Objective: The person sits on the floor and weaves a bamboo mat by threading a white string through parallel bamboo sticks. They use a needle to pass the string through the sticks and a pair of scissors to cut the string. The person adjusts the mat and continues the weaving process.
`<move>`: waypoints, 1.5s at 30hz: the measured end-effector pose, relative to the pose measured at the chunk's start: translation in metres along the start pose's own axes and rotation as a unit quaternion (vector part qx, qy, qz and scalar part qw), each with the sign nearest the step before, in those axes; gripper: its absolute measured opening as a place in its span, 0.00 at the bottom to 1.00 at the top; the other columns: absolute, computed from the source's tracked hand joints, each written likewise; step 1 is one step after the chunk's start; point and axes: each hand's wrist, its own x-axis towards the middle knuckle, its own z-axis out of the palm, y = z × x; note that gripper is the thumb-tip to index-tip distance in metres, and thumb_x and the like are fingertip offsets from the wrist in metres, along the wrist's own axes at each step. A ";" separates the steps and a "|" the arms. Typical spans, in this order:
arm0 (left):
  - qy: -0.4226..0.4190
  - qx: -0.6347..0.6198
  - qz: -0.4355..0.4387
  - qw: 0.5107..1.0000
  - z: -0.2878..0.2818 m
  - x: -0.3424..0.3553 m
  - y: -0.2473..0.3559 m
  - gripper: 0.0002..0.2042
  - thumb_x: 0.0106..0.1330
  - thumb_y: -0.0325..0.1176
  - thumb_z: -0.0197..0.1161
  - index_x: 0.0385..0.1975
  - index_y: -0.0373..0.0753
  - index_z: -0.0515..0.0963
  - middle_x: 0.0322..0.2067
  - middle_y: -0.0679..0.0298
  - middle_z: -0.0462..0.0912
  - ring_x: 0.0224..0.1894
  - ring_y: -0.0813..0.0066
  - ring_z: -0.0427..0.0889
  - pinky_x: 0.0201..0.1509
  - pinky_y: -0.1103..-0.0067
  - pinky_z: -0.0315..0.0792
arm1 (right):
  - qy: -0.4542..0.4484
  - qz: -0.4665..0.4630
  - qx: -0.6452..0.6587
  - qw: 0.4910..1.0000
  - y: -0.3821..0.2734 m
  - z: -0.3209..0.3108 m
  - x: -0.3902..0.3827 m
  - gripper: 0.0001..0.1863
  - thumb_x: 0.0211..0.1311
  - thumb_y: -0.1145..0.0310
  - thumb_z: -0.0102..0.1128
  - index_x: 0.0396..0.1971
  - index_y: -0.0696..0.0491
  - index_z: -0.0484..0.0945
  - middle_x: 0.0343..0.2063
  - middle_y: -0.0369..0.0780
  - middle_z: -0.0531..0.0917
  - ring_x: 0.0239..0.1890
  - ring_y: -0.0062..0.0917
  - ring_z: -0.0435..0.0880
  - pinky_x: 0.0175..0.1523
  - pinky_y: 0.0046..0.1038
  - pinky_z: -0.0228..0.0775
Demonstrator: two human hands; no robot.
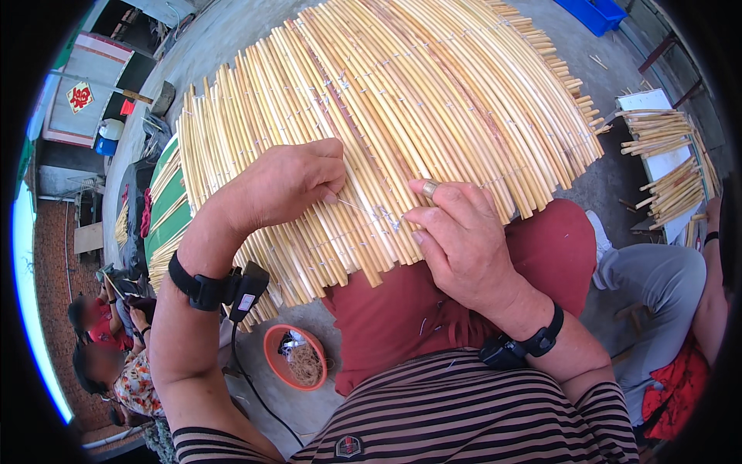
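A mat of pale wooden sticks (371, 100), laid side by side and tied with rows of thin thread, rests across my lap. My left hand (297, 179) is closed in a pinch just above the mat. From its fingertips a thin whitish thread (354, 206) runs down to a small tangle of white thread (389, 220) on the sticks. My right hand (464, 236), with a metal band on one finger, has its fingers bent against the mat beside that tangle. Whatever its thumb and fingertips pinch is too small or hidden to make out.
An orange basin (308, 370) with brown fibres stands on the floor below the mat. Bundles of sticks (671, 185) lie on a white board at right. Another person's grey-trousered leg (657, 290) is close on my right. Further people sit at lower left. A cable hangs from my left wristband.
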 end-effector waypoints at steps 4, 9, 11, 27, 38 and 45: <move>0.000 -0.015 0.004 1.000 0.007 -0.002 0.008 0.08 0.54 0.23 0.65 0.27 0.37 0.71 0.29 0.62 0.71 0.33 0.61 0.77 0.37 0.71 0.71 | -0.002 0.001 0.002 1.000 0.000 -0.001 0.000 0.11 0.49 0.79 0.61 0.36 0.56 0.80 0.47 0.42 0.80 0.46 0.33 0.77 0.51 0.34 0.65; 0.036 -0.060 0.011 0.998 0.024 -0.001 0.011 0.07 0.54 0.23 0.66 0.27 0.37 0.73 0.28 0.63 0.71 0.34 0.63 0.77 0.37 0.73 0.71 | 0.004 0.001 0.001 1.000 -0.001 0.000 0.000 0.10 0.49 0.78 0.62 0.34 0.56 0.80 0.47 0.42 0.80 0.46 0.33 0.77 0.51 0.33 0.65; 0.052 -0.056 0.010 0.997 0.027 -0.002 0.012 0.07 0.53 0.23 0.66 0.27 0.37 0.73 0.28 0.63 0.71 0.34 0.64 0.77 0.37 0.73 0.72 | 0.004 0.004 -0.001 1.000 -0.003 0.000 0.002 0.10 0.48 0.78 0.62 0.33 0.56 0.79 0.48 0.42 0.80 0.46 0.33 0.77 0.51 0.33 0.65; 0.073 -0.069 -0.002 0.995 0.026 -0.006 0.017 0.08 0.51 0.22 0.67 0.27 0.36 0.73 0.28 0.63 0.71 0.34 0.64 0.77 0.38 0.73 0.72 | 0.016 0.012 -0.016 1.000 -0.004 0.003 0.003 0.07 0.49 0.77 0.61 0.31 0.56 0.78 0.45 0.41 0.79 0.45 0.32 0.76 0.49 0.34 0.64; 0.093 -0.072 -0.024 0.993 0.035 -0.010 0.026 0.11 0.50 0.27 0.71 0.30 0.38 0.76 0.30 0.63 0.73 0.34 0.65 0.78 0.36 0.73 0.72 | -0.001 0.009 -0.027 1.000 -0.010 -0.001 0.003 0.06 0.47 0.78 0.63 0.25 0.54 0.76 0.48 0.43 0.80 0.46 0.33 0.76 0.50 0.33 0.63; 0.088 -0.060 -0.044 0.993 0.035 -0.020 0.030 0.15 0.49 0.28 0.73 0.35 0.40 0.74 0.33 0.63 0.73 0.37 0.62 0.77 0.40 0.72 0.72 | -0.029 0.040 -0.060 0.997 -0.026 -0.026 -0.005 0.06 0.47 0.79 0.63 0.25 0.54 0.74 0.48 0.43 0.80 0.47 0.35 0.76 0.52 0.36 0.61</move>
